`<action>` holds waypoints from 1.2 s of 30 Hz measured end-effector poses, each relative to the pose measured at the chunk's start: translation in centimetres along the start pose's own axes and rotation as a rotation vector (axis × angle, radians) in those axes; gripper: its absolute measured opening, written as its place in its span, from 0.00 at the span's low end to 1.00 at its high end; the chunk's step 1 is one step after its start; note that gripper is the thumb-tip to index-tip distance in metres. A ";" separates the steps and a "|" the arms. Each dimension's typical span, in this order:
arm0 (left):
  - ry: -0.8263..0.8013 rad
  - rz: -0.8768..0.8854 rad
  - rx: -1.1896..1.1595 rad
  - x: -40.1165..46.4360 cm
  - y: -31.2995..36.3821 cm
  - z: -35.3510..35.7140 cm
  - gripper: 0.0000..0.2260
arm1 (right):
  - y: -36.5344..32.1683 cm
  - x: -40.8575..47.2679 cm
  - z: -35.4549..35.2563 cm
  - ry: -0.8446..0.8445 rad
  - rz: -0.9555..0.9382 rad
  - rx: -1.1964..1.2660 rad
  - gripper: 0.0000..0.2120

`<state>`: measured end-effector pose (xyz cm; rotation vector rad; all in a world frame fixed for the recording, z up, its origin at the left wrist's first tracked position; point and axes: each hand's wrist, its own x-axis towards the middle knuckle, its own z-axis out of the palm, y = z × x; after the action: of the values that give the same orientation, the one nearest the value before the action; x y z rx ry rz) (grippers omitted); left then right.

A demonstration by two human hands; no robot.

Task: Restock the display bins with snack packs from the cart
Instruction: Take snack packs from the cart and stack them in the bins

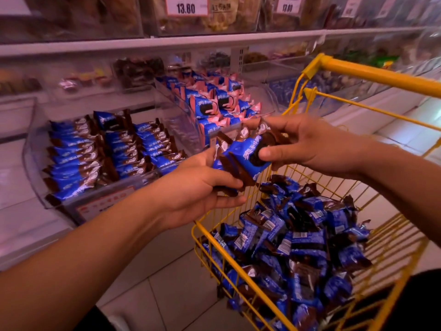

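Blue-and-brown snack packs (241,158) sit bunched between both hands above the yellow cart (241,266): left hand (198,189) curls its grip under them, right hand (307,144) pinches the top pack, near the display bin (35,163).

shop | price tags (186,5) (13.80) | snack bins (35,149) | yellow cart (372,74)

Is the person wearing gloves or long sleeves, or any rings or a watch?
No gloves: the left hand and right hand are both bare. The forearms are bare too, with no sleeves showing along them. No watch, ring or bracelet shows on the wrists or fingers. Dark clothing peeks in at the picture's bottom corners.
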<state>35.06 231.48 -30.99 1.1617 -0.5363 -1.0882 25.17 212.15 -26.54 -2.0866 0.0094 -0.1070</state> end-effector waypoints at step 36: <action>0.968 0.158 1.663 -6.9 8.2 -15.7 0.22 | -5.4 19.9 11.8 -0.006 -0.005 0.033 0.08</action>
<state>48.19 244.78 -27.86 2.7322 -0.6802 0.4343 45.73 224.04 -26.16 -2.0539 -0.0006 -0.1036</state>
